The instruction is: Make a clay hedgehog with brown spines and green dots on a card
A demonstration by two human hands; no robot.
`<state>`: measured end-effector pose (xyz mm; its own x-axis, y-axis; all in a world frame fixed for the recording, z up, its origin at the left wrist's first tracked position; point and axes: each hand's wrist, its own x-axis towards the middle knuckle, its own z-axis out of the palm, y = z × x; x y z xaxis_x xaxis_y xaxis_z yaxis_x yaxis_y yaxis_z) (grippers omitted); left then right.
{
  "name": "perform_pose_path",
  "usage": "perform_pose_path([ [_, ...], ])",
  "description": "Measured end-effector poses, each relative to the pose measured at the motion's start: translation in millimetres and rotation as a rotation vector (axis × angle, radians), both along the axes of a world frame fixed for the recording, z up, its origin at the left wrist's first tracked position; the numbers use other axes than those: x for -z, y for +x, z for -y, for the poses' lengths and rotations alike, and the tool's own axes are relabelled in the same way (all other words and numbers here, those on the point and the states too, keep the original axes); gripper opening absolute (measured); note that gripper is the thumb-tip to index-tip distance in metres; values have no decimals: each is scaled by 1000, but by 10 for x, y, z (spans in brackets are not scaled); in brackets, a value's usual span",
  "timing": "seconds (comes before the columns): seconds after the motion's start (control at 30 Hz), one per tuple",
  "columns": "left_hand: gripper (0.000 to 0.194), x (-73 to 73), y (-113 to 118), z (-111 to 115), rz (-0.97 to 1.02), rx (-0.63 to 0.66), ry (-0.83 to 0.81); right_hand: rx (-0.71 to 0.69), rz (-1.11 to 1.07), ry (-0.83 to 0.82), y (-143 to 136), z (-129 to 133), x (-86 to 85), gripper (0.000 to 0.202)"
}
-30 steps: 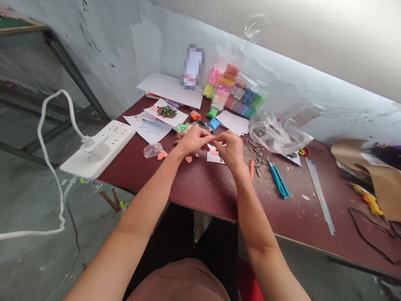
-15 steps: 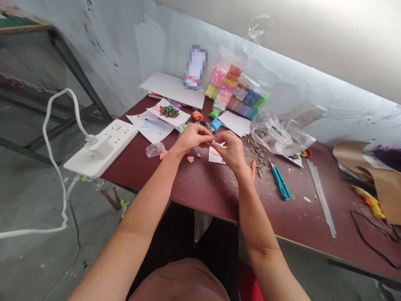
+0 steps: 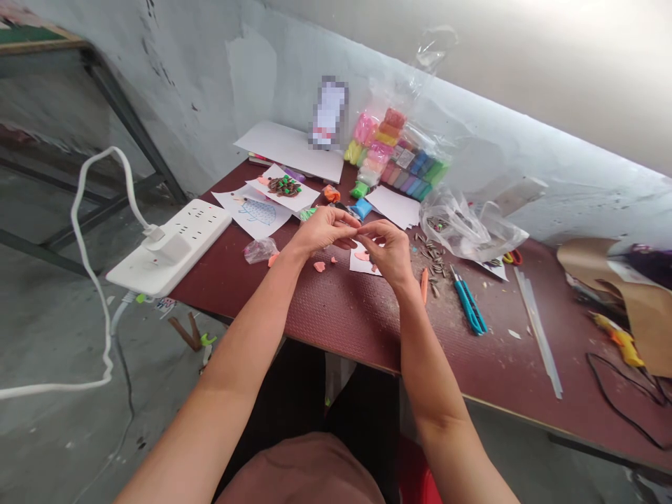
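Observation:
Over the table, the fingertips of my left hand (image 3: 326,232) and my right hand (image 3: 387,245) meet in a pinch. Whatever lies between them is too small to make out. Below my right hand is a small white paper (image 3: 358,265) bearing a flat piece of salmon-pink clay (image 3: 362,257), partly covered by the fingers. Loose lumps of the same clay (image 3: 319,267) lie on the table under my left wrist. A crumpled clear plastic wrapper (image 3: 261,250) is left of them. Striped sunflower seeds (image 3: 435,260) are scattered to the right of my right hand.
Teal thread snips (image 3: 471,306) and an orange tool (image 3: 424,285) lie at right, with clear glue sticks (image 3: 540,336) and a yellow glue gun (image 3: 622,343) beyond. Colourful clay packs (image 3: 399,161) lean at the back. A white power strip (image 3: 168,248) juts over the left edge. A seed-covered figure (image 3: 284,185) rests on paper.
My fingertips have shifted slightly against each other, and the right fingers sit a little flatter. The things on the table stay where they were.

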<state>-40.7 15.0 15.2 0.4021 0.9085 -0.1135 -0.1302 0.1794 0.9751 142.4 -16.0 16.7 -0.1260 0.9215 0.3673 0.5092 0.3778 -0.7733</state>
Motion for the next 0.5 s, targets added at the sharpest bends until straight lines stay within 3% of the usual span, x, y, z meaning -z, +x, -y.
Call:
perform_pose_path([
  [0.27,5,49,50,-16,-23,-5,77,73,123,73,-82,38,22,6],
  [0.5,17,71,61,-49,-230,-108,153,238,-108,27,40,-45,7,11],
])
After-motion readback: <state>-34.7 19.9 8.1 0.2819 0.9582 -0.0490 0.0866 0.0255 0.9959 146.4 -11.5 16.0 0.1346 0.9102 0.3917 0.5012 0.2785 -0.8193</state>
